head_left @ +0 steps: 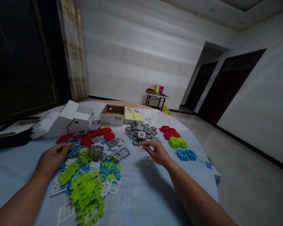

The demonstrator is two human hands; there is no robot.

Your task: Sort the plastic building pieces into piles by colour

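A mixed heap of plastic interlocking tiles [94, 163], green, blue, red, grey and white, covers the light blue cloth [141, 194] in front of me. My left hand [53, 158] lies on the heap's left edge, fingers curled over some tiles near the red ones. My right hand [157, 152] reaches toward the sorted grey pile [140, 133], its fingers pinched beside a white tile [147, 160]. What the pinch holds is too small to make out. Sorted piles of red tiles [168, 131], green tiles [178, 142] and blue tiles [186, 154] lie to the right.
White boxes [70, 121], an open cardboard box [112, 114] and a yellow box [133, 116] stand at the far side of the table. A dark tray [9, 133] sits at the left. The table's right edge drops to a grey floor. A small table [157, 97] stands by the far wall.
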